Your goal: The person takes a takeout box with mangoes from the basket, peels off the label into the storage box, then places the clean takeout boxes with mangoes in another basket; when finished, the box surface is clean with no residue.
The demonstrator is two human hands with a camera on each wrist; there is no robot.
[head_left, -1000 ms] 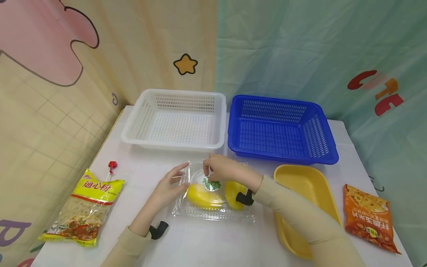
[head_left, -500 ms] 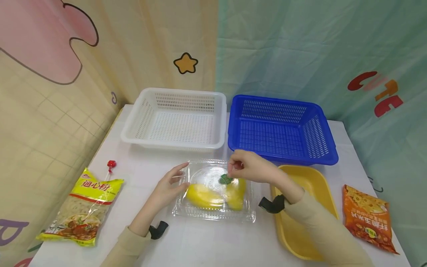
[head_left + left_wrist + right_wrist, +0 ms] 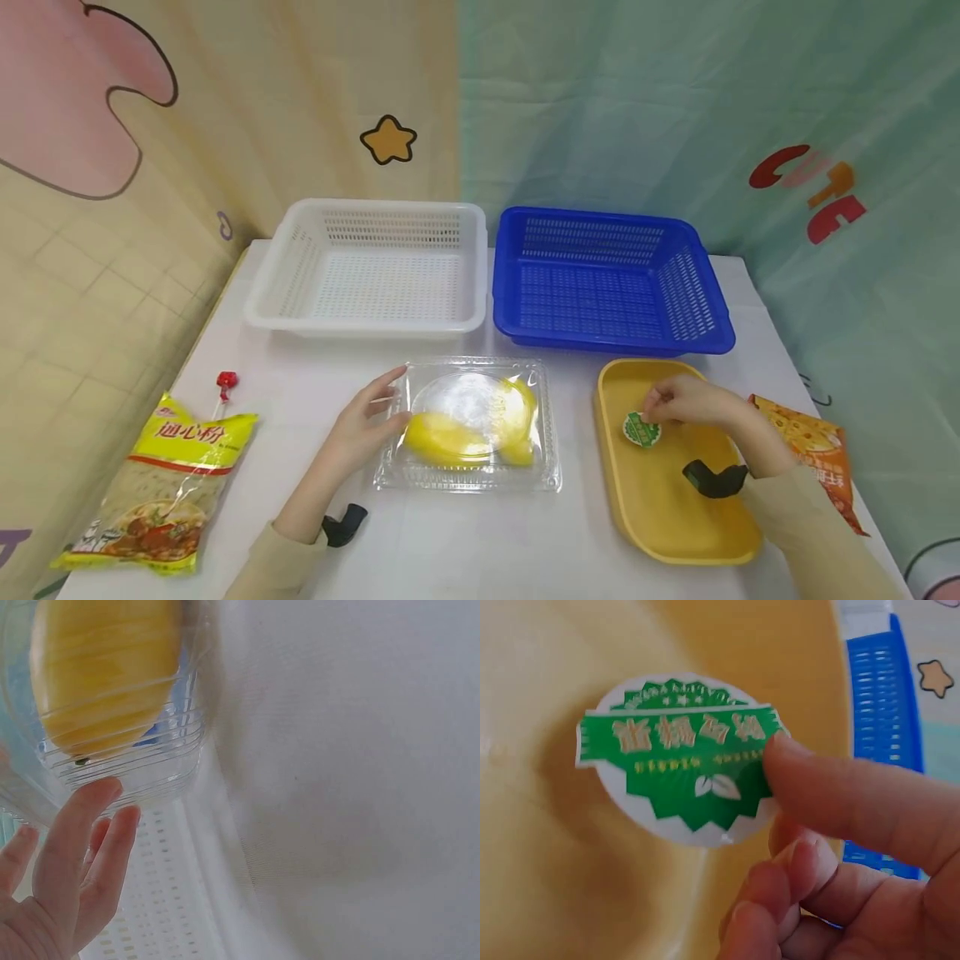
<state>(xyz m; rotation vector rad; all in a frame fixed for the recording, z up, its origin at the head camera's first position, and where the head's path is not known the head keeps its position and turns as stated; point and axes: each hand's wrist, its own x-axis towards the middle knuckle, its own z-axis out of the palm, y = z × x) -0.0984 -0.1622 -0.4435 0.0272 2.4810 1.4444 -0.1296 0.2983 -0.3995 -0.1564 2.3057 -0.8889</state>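
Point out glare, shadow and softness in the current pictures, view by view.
Head: white glare on the lid of the clear box; left wrist: a soft, dim shadow on the table beside the box; right wrist: a shadow on the tray beside the sticker, whose smallest lettering is too soft to read.

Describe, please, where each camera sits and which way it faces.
Head: on the head, facing forward and down at the table; left hand, right hand, sleeves show.
Left wrist: on that wrist, facing the clear box; left fingers show.
Right wrist: on that wrist, facing the green label and yellow tray; right fingers show.
Head and right wrist share the green label.
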